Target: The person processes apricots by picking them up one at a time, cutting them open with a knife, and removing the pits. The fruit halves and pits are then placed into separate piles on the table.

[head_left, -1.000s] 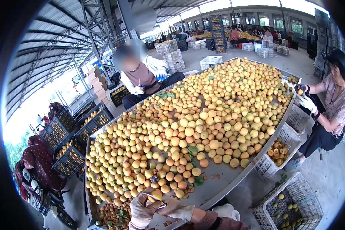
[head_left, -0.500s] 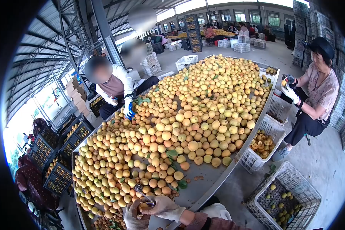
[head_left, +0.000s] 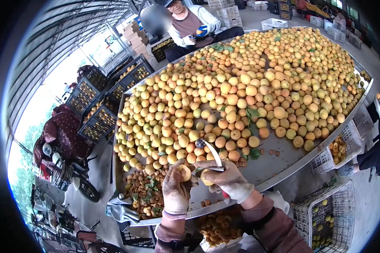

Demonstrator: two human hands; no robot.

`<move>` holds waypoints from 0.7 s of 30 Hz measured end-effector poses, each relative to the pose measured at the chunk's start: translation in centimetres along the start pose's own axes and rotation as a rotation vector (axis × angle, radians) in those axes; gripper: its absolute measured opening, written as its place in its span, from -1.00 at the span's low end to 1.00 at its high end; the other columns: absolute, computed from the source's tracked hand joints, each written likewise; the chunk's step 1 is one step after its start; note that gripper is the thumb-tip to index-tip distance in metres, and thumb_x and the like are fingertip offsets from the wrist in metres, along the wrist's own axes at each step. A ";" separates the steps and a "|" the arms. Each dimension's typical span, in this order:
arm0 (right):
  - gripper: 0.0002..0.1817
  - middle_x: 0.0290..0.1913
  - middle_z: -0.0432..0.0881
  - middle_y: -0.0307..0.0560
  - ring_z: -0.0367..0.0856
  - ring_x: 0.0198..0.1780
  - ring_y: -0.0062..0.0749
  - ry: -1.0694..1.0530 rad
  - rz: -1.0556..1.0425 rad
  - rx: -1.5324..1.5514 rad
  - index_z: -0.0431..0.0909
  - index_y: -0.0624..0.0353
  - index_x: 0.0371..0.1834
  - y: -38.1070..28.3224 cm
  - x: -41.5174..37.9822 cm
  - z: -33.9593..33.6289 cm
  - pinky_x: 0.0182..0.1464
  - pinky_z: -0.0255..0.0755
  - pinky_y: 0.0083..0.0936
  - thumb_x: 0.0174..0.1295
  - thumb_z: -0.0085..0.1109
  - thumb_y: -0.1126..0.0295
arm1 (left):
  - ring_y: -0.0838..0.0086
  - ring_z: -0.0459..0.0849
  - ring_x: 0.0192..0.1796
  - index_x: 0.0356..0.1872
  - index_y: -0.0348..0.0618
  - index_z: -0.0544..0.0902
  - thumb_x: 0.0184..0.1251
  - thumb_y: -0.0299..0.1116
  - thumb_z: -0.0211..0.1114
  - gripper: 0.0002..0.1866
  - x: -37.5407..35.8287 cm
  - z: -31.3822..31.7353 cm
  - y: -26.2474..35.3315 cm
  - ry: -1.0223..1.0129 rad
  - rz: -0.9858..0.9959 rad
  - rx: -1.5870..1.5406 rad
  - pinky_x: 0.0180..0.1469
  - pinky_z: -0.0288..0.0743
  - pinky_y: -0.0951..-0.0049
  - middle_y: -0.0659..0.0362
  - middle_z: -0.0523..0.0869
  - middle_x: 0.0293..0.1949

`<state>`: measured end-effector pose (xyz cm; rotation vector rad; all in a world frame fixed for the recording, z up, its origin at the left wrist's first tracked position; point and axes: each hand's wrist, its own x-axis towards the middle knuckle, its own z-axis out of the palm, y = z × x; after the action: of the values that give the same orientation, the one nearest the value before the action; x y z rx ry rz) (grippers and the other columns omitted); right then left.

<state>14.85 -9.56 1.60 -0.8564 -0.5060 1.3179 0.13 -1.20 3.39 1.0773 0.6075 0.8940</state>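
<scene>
Change: both hands, joined over one fruit in the earlier frame, now stand apart with a cut piece each; the fruit is open.
Left hand (head_left: 175,196): gloved, grip clamped on left fruit piece (head_left: 184,173).
Right hand (head_left: 234,180): gloved, grip clamped on knife (head_left: 215,155), blade raised; right fruit piece (head_left: 206,177) also held.
Below table edge: halved fruit (head_left: 220,230) in a container.
Table (head_left: 257,168): pits (head_left: 144,189) at the near-left corner, beside grey gloves (head_left: 122,209); whole fruit (head_left: 232,99) heaped beyond.
Far side: co-worker (head_left: 191,22), blue-gloved hand withdrawn from the heap, holding a fruit.
</scene>
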 end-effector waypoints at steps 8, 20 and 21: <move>-0.77 -0.49 0.59 -0.22 0.52 -0.54 -0.65 0.221 -0.055 -0.082 0.62 0.14 -0.01 -1.1 -0.8 1.4 -0.54 0.36 -0.79 0.30 0.12 0.43 | 0.39 0.64 -0.39 0.20 -0.30 0.42 0.49 0.02 -0.05 -0.44 -0.8 -3.7 -1.6 0.042 -0.156 -0.124 -0.38 0.53 0.48 -0.03 0.67 -0.13; -0.73 -0.56 0.46 -0.23 0.39 -0.60 -0.61 0.283 -0.594 0.218 0.53 0.29 0.04 0.6 -0.1 1.1 -0.61 0.31 -0.70 0.30 0.15 0.46 | 0.58 0.57 -0.45 0.08 -0.29 0.52 0.54 -0.12 -0.02 -0.59 -3.5 0.6 -5.2 0.067 -0.360 0.005 -0.43 0.46 0.62 0.19 0.62 -0.31; -0.74 -0.56 0.46 -0.24 0.40 -0.58 -0.62 0.282 -0.589 0.156 0.53 0.29 0.04 0.3 -0.5 1.5 -0.60 0.31 -0.70 0.32 0.14 0.44 | 0.58 0.57 -0.45 0.08 -0.29 0.52 0.54 -0.12 -0.02 -0.59 -3.5 0.7 -5.2 0.067 -0.360 0.009 -0.43 0.46 0.62 0.19 0.62 -0.31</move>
<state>13.45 -9.64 2.30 -0.6777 -0.3845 0.6744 0.50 -5.55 -1.22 0.9113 0.8317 0.6153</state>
